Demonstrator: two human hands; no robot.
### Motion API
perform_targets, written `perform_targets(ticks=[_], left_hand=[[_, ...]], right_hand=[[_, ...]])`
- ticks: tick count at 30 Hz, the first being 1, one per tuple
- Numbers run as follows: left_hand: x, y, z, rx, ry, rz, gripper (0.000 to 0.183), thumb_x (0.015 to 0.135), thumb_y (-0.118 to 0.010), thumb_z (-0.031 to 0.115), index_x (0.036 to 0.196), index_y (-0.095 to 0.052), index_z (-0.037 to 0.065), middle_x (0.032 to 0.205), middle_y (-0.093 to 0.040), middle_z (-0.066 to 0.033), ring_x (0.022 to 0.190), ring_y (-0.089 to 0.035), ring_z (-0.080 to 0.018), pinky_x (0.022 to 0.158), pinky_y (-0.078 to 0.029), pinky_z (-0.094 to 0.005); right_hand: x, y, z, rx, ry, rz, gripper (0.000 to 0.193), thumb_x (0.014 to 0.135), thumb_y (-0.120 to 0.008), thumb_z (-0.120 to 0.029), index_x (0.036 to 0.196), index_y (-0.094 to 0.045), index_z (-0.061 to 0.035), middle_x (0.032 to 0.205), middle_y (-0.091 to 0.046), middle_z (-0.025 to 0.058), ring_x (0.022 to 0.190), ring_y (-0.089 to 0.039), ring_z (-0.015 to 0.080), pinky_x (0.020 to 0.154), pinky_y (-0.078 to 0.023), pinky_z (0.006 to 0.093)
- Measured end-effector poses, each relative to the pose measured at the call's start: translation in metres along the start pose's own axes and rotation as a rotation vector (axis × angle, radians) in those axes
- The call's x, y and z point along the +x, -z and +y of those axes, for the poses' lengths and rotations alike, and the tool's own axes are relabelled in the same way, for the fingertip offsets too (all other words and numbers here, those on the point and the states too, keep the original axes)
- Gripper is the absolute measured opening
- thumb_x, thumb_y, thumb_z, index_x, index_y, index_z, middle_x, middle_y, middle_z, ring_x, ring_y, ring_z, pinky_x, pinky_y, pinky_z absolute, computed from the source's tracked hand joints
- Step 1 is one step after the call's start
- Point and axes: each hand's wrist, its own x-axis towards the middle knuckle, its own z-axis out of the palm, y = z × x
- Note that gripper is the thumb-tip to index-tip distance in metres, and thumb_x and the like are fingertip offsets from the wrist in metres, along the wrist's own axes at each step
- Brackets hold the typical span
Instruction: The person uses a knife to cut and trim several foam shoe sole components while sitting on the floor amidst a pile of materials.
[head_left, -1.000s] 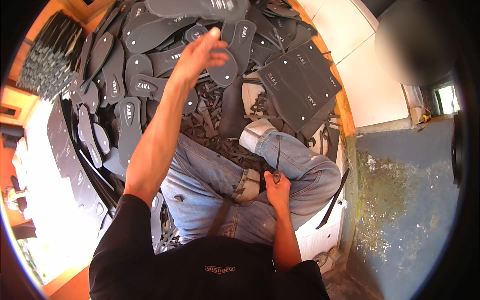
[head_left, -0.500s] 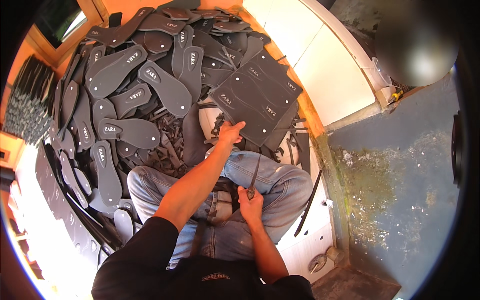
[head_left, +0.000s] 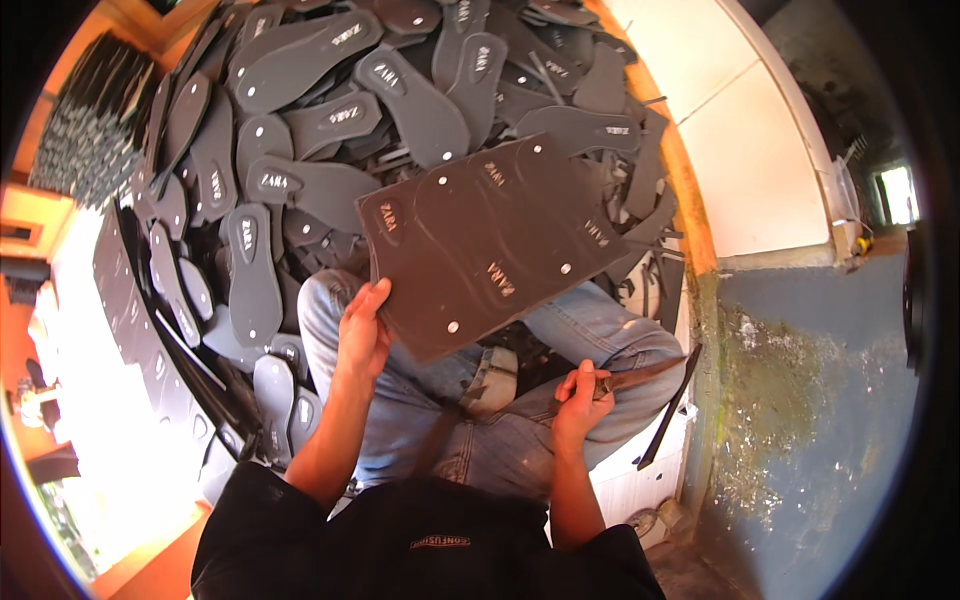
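A dark rubber sheet (head_left: 530,230), stamped with sole outlines and marked with small white dots, hangs raised above my lap. My left hand (head_left: 363,335) grips its lower left corner, thumb on top; the fingers beneath are partly hidden. Low over my right thigh, my right hand (head_left: 580,410) is closed round the handle of a knife (head_left: 645,374), whose blade points to the right, away from the sheet. Beyond the sheet lies a heap of cut dark sandal soles (head_left: 410,105), several showing white dots and pale lettering.
Stacked dark pieces (head_left: 88,120) stand at the far left. More stamped sheets (head_left: 150,345) lie along the left side. A thin black strip (head_left: 670,410) rests by my right knee. Pale tiles (head_left: 750,150) and a stained blue-grey floor (head_left: 820,400) border the right.
My left hand has lifted the sheet off the pile and brought it nearer, turning it. The knife in my right hand has swung from pointing forward to pointing right. The view has shifted.
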Motion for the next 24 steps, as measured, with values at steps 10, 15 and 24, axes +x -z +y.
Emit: perform_targets(ticks=[10, 15, 24], left_hand=[[-0.048, -0.013, -0.062, -0.319, 0.188, 0.050, 0.048, 0.087, -0.061, 0.017, 0.129, -0.040, 0.009, 0.124, -0.052, -0.0082, 0.114, -0.052, -0.0246, 0.098, -0.042, -0.0445], [-0.025, -0.029, -0.068, -0.189, 0.181, 0.105, 0.041, 0.084, -0.066, 0.012, 0.119, -0.048, 0.000, 0.112, -0.059, -0.0102, 0.099, -0.061, -0.0204, 0.086, -0.052, -0.0345], [-0.086, -0.023, -0.030, -0.333, 0.272, 0.108, 0.033, 0.086, -0.062, 0.010, 0.116, -0.054, -0.001, 0.110, -0.062, -0.0119, 0.099, -0.062, -0.0223, 0.087, -0.052, -0.0348]], right_hand=[[-0.028, -0.004, -0.010, -0.457, -0.292, -0.461, 0.023, 0.090, -0.060, -0.017, 0.076, -0.049, -0.0033, 0.059, -0.050, 0.0025, 0.046, -0.044, 0.0068, 0.043, -0.034, 0.0211], [-0.026, 0.000, -0.015, -0.446, -0.307, -0.480, 0.025, 0.090, -0.060, -0.019, 0.075, -0.047, -0.0037, 0.059, -0.050, 0.0027, 0.046, -0.044, 0.0073, 0.042, -0.034, 0.0216], [-0.052, 0.017, -0.055, -0.890, -0.231, -0.635, 0.039, 0.087, -0.065, -0.028, 0.064, -0.048, -0.0019, 0.049, -0.044, 0.0006, 0.046, -0.037, 0.0094, 0.044, -0.032, 0.0284]])
